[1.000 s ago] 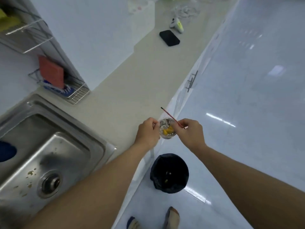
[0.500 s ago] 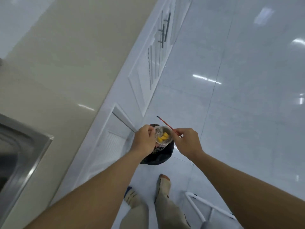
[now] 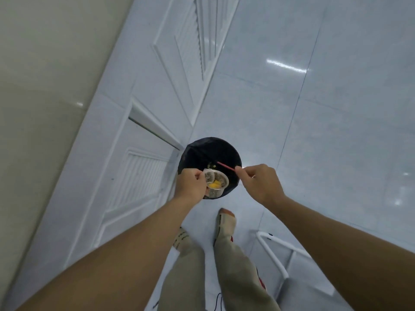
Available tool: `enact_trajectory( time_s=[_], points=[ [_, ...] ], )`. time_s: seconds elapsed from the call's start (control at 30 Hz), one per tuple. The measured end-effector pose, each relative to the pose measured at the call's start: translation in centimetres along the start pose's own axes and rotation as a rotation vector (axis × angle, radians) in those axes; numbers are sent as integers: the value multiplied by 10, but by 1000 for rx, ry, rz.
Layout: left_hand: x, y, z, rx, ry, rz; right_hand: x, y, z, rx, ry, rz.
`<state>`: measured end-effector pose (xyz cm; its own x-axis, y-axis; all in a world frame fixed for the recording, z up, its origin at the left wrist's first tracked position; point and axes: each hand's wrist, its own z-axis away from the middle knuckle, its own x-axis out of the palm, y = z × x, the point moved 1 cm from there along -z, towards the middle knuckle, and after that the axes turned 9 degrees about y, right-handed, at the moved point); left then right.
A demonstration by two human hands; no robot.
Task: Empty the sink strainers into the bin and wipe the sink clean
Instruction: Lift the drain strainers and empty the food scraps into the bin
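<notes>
Bin (image 3: 224,149) contents indistinct; left hand (image 3: 190,185) grips strainer (image 3: 216,184) above it, right hand (image 3: 261,182) pinches red stick (image 3: 225,166).

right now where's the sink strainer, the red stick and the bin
sink strainer (image 3: 216,182): head view, yellow scraps inside it
red stick (image 3: 225,166): head view, mid-shaft
bin (image 3: 211,144): head view, far rim of black liner

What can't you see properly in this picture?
- Head view: the bottom of the bin is dark, so what lies inside is unclear.
- The left hand covers part of the strainer.
- The right hand hides the end of the red stick.
- The sink lies outside the frame.
</notes>
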<state>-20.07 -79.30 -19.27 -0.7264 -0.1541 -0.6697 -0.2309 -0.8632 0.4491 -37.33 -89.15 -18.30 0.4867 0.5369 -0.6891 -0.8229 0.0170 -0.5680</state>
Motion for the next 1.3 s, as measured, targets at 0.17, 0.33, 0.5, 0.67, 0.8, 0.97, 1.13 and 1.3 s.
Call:
enact_trajectory(
  time_s=[0.17, 0.33, 0.5, 0.67, 0.8, 0.97, 1.13, 1.3],
  points=[
    [5, -15, -1, -22, -42, -57, 1, 7, -1, -177, -204, 206],
    [6, -20, 1, -53, -89, -54, 14, -4, -2, -369, -330, 405],
    [5, -19, 0, -72, -98, -57, 26, -13, 0, -406, -309, 491],
    [4, -21, -2, -91, -83, -68, 27, -12, 4, -391, -108, 475],
    [5, -21, 0, -123, -76, -23, 24, -10, 5, -382, -63, 423],
    [7, -21, 2, -117, -88, -36, 27, -7, 8, -395, -120, 457],
    [8, -20, 4, -112, -84, -58, 30, -3, 9, -350, -45, 498],
    [10, -20, 4, -132, -91, -37, 25, -4, 11, -332, 63, 462]
  ],
)
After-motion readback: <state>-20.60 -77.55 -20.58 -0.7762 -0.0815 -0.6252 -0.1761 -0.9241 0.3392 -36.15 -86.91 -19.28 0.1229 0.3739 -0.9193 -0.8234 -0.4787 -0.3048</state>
